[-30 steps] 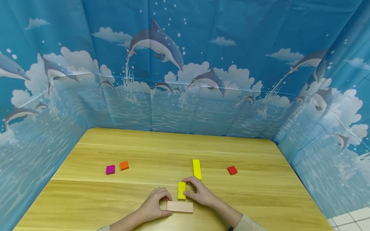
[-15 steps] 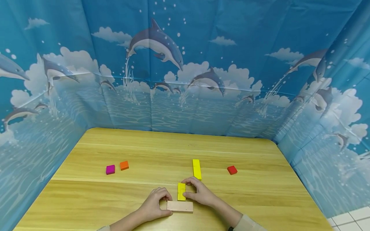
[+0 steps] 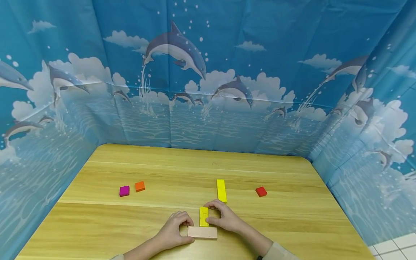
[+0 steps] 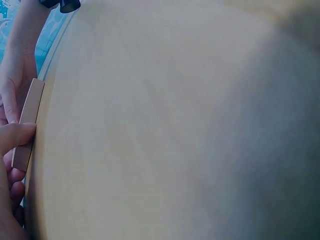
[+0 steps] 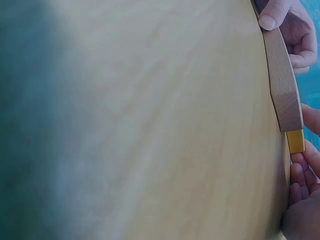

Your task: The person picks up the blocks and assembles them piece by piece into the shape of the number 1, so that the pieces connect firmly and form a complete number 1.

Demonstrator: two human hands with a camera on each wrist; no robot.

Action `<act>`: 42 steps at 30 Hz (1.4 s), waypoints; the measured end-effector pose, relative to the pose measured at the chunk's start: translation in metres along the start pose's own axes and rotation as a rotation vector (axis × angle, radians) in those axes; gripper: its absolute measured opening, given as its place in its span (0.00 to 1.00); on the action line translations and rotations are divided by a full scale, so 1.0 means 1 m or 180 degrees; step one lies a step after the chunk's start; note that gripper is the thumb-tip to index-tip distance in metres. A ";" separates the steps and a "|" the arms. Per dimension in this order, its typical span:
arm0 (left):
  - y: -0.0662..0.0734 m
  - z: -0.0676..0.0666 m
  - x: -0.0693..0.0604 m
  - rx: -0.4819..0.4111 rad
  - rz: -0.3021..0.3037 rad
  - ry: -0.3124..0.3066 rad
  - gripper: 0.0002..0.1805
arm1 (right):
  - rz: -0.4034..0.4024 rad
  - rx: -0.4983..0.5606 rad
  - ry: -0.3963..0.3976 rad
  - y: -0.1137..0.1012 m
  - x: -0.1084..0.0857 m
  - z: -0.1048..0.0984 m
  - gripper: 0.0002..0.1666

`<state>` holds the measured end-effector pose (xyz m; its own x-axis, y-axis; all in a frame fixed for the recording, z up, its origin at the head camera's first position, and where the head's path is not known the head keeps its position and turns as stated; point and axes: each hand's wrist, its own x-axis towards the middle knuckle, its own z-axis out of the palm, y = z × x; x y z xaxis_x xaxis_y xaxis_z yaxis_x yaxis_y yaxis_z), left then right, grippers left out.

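A plain wooden block (image 3: pixel 202 233) lies crosswise near the table's front, its left end pinched between thumb and fingers of my left hand (image 3: pixel 173 232). Just behind it, a short yellow block (image 3: pixel 203 216) stands lengthwise, its near end at the wooden block's back edge. My right hand (image 3: pixel 225 217) grips that yellow block, thumb on its right side and fingertips at its far end. In the left wrist view, my left thumb presses the wooden block (image 4: pixel 31 107). The right wrist view shows the yellow block (image 5: pixel 295 141) beside the wooden block's end (image 5: pixel 282 80).
A longer yellow block (image 3: pixel 221 190) lies behind my right hand. A red block (image 3: pixel 261 191) is at the right; orange (image 3: pixel 139 186) and purple (image 3: pixel 124 191) blocks lie at the left. A dolphin-printed curtain (image 3: pixel 208 119) surrounds the table's back and sides.
The short yellow block has slid slightly toward the wooden block, with my right fingertips following it. My left hand and the wooden block have barely moved.
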<state>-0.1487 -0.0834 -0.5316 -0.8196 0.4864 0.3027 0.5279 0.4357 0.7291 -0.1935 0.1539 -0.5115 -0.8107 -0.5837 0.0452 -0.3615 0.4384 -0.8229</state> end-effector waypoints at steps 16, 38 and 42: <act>-0.003 0.002 0.001 -0.0019 0.0033 -0.0010 0.16 | -0.0028 0.0283 0.0155 -0.002 0.001 -0.006 0.26; -0.004 0.001 0.000 0.0038 0.0078 0.0057 0.17 | -0.0288 -0.0244 0.0521 0.000 0.024 -0.067 0.40; -0.004 0.000 0.001 0.0019 0.0032 0.0037 0.17 | -0.0285 -0.0295 0.0454 0.019 0.029 -0.072 0.44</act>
<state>-0.1512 -0.0841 -0.5342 -0.8168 0.4819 0.3171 0.5373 0.4354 0.7223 -0.2568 0.1947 -0.4850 -0.8281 -0.5233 0.2012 -0.4707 0.4540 -0.7565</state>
